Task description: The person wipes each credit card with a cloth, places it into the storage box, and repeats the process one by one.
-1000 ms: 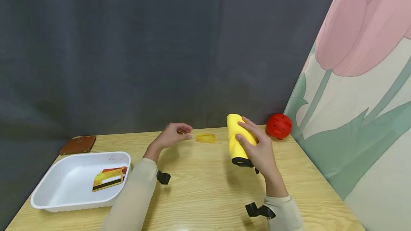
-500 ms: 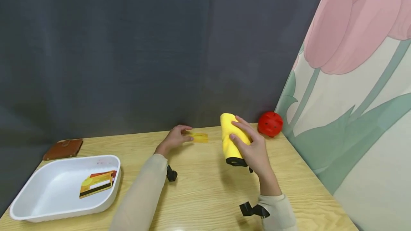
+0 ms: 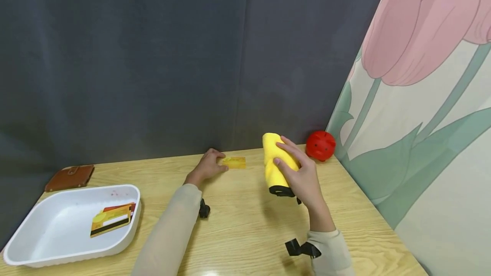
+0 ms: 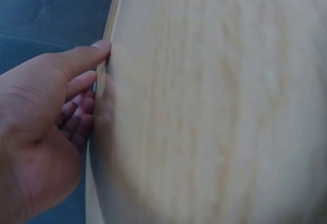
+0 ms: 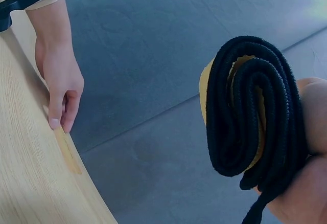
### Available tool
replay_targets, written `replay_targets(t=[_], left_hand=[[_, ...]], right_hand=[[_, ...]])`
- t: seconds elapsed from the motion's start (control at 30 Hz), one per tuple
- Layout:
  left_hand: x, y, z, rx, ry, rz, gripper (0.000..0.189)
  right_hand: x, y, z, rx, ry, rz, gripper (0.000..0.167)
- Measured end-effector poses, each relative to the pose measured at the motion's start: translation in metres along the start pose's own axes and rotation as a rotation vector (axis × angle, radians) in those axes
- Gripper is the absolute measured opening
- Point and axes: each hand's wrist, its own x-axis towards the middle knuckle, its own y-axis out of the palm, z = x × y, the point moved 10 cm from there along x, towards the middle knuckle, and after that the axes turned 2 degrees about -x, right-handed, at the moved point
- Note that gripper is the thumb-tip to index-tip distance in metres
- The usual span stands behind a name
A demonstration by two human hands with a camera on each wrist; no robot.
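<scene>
A small yellow card lies near the back edge of the wooden table. My left hand pinches its left end, thumb at the near side and fingertips at the far side. In the left wrist view, the thumb and index finger of that hand meet at a thin edge. My right hand grips a rolled yellow towel above the table. The towel's black-bound end shows its rolled layers in the right wrist view.
At left stands a white plastic tray holding a few bank cards. Behind it lies a brown leather wallet. A red piggy bank sits at the back right. A dark curtain hangs behind the table.
My left hand has moved right to the yellow card and taken hold of its left end. My right hand keeps its grip on the towel. The head view has turned slightly right.
</scene>
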Motion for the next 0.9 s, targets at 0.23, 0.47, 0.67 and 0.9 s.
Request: replay_targets(t=[0.23,0.47,0.67,0.9], left_hand=[[-0.001,-0.003,-0.001,0.024,-0.069,0.034,0.045],[-0.006,-0.002,-0.003,0.039,-0.093,0.029,0.046],[-0.010,-0.005,-0.003,-0.056,-0.070,-0.001,0.039],[-0.022,-0.014,0.016,-0.337,-0.114,-0.034,0.032]], right_hand=[[0.000,0.000,0.001,-0.002,0.001,0.004,0.040],[0.001,0.001,-0.001,-0.012,0.014,0.016,0.040],[0.002,-0.001,-0.001,-0.007,0.011,0.006,0.040],[0.005,0.004,-0.002,-0.006,0.012,0.019,0.040]])
